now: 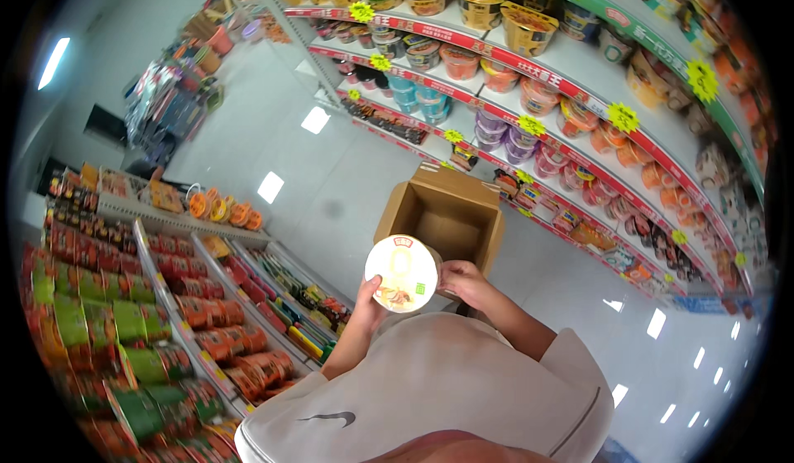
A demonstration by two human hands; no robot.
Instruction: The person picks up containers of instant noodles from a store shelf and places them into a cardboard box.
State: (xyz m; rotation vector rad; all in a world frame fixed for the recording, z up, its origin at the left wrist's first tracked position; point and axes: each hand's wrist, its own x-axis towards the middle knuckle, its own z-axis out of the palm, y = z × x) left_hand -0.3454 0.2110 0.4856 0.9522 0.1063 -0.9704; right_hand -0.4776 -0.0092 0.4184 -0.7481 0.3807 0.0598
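Observation:
A round instant noodle tub is held up in front of my body, its pale, brightly lit lid facing the camera. My left hand grips its left side, thumb over the lid's edge. On the opposite side, the curled fingers of my right hand hold the tub near its wall; the lid partly hides that contact. Beyond the tub, an open cardboard box stands with a flap folded outward. The visible part of its inside is bare brown cardboard, and the tub and my right hand cover its near edge.
Store shelving with tubs of instant noodles curves along the far and right side, close to the box. At left, another shelf unit holds red, green and orange noodle packages. Piled goods stand by the wall across the tiled floor.

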